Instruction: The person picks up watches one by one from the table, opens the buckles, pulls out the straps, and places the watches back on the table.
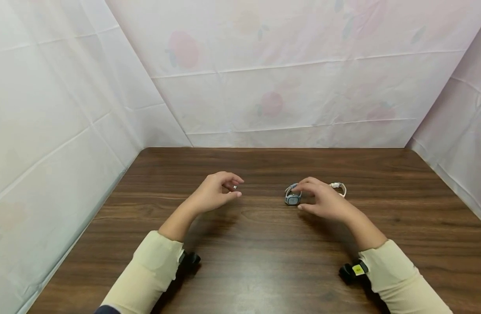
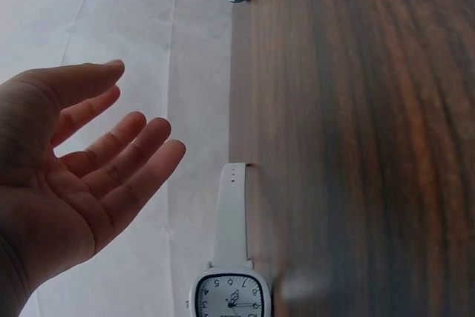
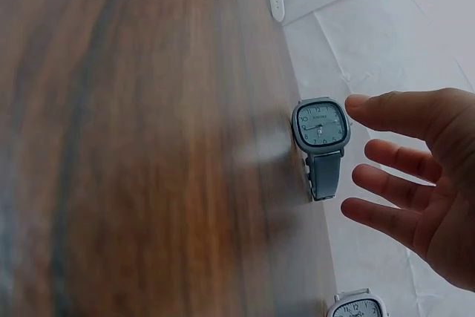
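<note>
Left of centre in the head view, left hand [image 1: 214,192] above the brown wooden table [image 1: 244,244], fingers loosely spread; at bottom centre of the left wrist view, a white watch [image 2: 231,261], strap pointing up the frame. Right of centre in the head view, a grey watch [image 1: 293,199] on the table, beside the right hand [image 1: 323,200], thumb and fingers apart, contact unclear. Farther right, partly hidden, a pale watch [image 1: 336,185].

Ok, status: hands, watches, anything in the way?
Left hand empty near white square-faced watch. Right hand empty beside grey square-faced watch. Second white watch right of the grey. No obstruction seen.
</note>
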Demonstrator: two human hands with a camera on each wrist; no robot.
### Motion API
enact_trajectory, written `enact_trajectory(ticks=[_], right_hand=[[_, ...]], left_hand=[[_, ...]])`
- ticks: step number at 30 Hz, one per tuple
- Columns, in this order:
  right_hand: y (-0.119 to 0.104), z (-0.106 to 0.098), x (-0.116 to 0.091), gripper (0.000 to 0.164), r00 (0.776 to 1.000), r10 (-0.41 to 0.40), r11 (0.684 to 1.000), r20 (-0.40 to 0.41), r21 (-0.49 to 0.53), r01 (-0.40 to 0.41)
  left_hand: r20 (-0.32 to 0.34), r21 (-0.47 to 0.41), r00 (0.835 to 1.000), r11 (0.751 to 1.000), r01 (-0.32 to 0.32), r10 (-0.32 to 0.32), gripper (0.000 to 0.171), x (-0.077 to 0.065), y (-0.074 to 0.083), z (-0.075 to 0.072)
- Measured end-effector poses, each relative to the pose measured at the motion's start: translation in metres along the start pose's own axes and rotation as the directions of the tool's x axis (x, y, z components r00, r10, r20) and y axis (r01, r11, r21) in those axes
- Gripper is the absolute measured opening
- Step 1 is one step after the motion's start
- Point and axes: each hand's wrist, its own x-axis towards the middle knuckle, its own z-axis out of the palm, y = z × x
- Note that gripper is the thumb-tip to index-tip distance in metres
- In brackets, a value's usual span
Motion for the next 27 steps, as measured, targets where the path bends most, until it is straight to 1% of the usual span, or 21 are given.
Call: enact_trajectory(ticks=[3,9,14,17,22,27], right_hand=[[0.000,0.001,0.002,0.035,1.000,0.006,1.000,0.006,-0.003,-0.006],[0.000,0.003,0.006,0.033,1.000,-0.001,1.000,-0.005,-0.022,0.001],[0.000,0.005,0.010,0.032,1.000,0.000,1.000,-0.013,-0.027,0.000],[0.000,0.006,0.013,0.031,1.000,0.009,0.999,-0.011,-0.043,-0.010],[0.002,0.009,0.018,0.026,1.000,0.006,0.997,0.002,-0.071,-0.006],[0.003,0.011,0.022,0.020,1.000,0.014,0.998,0.026,-0.068,-0.012]], left_hand=[[0.023,-0.012,1.000,1.000,-0.003,0.004,0.030,0.002,-0.001,0.002],[0.003,-0.041,1.000,0.999,-0.021,0.021,0.030,0.007,-0.002,0.007],[0.004,-0.080,1.000,0.997,-0.022,0.023,0.031,0.013,-0.001,0.012],[0.002,-0.081,1.000,0.997,-0.020,0.020,0.031,0.017,-0.001,0.014],[0.004,-0.078,1.000,0.997,-0.005,0.005,0.031,0.022,-0.002,0.018],[0.033,-0.108,0.999,0.994,0.025,-0.022,0.032,0.028,-0.004,0.022]])
